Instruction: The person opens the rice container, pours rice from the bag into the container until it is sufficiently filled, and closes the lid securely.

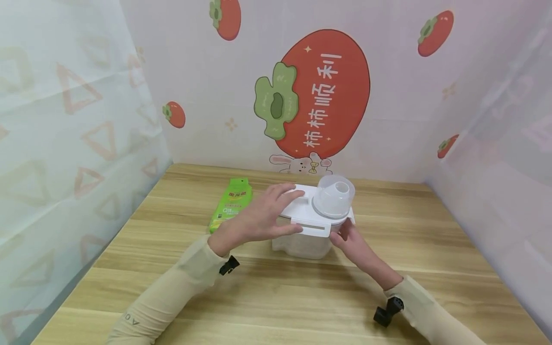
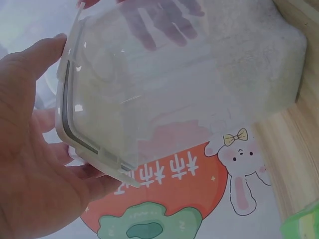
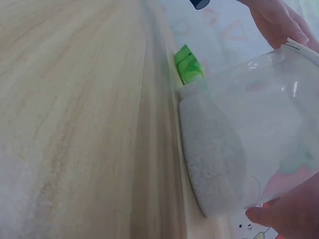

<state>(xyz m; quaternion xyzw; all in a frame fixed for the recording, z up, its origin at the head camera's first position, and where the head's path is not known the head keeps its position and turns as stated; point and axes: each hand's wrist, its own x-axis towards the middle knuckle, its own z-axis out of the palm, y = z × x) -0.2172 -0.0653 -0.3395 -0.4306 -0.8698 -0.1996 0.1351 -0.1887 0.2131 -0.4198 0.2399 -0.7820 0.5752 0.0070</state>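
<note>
A clear plastic storage container [image 1: 302, 247] stands on the table, with white grain-like contents [image 3: 209, 149] in its lower part. Its white lid [image 1: 297, 209] carries a clear domed cup [image 1: 333, 196] on the right. My left hand [image 1: 265, 215] spans the lid's left part, thumb at the front clip [image 1: 312, 229] and fingers reaching over the top. In the left wrist view those fingers pass behind the lid's rim [image 2: 65, 104]. My right hand [image 1: 351, 242] holds the container's right side, thumb at the front corner. Through the clear wall, its fingers [image 2: 164, 22] show against the side.
A green packet [image 1: 230, 203] lies on the wooden table [image 1: 276, 297] left of the container, behind my left wrist. A printed cloth wall [image 1: 388, 120] rises at the back, with further cloth on both sides. Small black devices are strapped to both wrists.
</note>
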